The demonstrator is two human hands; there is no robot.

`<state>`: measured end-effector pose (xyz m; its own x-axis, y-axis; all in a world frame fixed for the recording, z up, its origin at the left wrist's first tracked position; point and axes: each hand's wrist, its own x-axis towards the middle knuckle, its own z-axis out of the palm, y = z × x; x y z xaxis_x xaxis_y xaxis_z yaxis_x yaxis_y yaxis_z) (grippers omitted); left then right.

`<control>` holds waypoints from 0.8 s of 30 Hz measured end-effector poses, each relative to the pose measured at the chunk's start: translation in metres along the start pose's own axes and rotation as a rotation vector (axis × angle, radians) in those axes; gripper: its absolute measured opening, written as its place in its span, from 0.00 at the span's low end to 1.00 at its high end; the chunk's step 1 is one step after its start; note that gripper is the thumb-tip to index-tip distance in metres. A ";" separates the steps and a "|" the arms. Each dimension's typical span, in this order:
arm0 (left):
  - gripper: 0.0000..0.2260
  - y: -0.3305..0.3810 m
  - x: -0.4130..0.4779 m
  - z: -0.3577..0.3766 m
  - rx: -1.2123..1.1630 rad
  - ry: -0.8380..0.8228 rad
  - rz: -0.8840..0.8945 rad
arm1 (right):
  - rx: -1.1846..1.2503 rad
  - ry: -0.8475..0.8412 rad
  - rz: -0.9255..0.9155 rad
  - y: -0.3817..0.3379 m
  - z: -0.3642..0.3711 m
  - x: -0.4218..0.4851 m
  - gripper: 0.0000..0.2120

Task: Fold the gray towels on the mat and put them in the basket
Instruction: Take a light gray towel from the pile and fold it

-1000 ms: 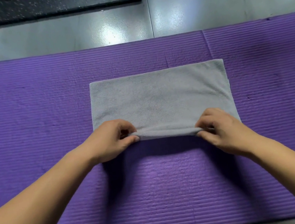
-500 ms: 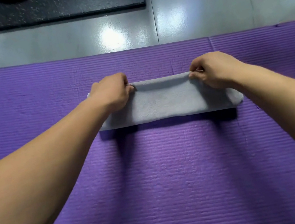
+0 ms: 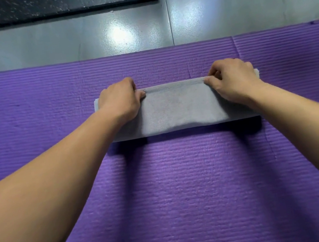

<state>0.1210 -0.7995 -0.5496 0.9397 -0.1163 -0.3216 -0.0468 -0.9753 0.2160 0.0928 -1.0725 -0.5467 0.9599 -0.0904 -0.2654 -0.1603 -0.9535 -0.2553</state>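
A gray terry towel, folded into a long narrow band, was laid flat across a ribbed purple foam mat. Its far edge was pinched near the left end by the left hand and near the right end by the right hand, fingers curled over the edge. Beyond the mat, a glossy gray floor and a black speckled rubber mat were seen.

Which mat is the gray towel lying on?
The purple mat, the big ribbed one nearest us. The gray towel lies folded on it. The black mat is farther off, past the shiny floor, and no towel touches it.
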 end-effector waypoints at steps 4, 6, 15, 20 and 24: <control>0.13 0.002 -0.005 0.002 0.014 0.029 -0.017 | -0.008 0.154 -0.229 -0.025 0.036 -0.035 0.23; 0.12 0.003 -0.009 0.008 0.048 0.091 -0.019 | -0.050 0.025 -0.287 -0.037 0.056 -0.052 0.30; 0.27 0.032 -0.075 0.074 0.081 0.103 0.317 | -0.196 0.027 -0.274 -0.034 0.080 -0.057 0.32; 0.34 -0.033 -0.061 0.065 0.207 0.129 0.213 | -0.197 0.030 -0.274 -0.034 0.081 -0.056 0.32; 0.33 -0.075 -0.051 0.048 0.265 0.077 0.239 | -0.212 0.025 -0.257 -0.037 0.082 -0.055 0.32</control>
<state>0.0608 -0.7291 -0.5936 0.9137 -0.3426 -0.2184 -0.3452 -0.9381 0.0272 0.0269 -1.0091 -0.5988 0.9684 0.1567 -0.1942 0.1371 -0.9843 -0.1109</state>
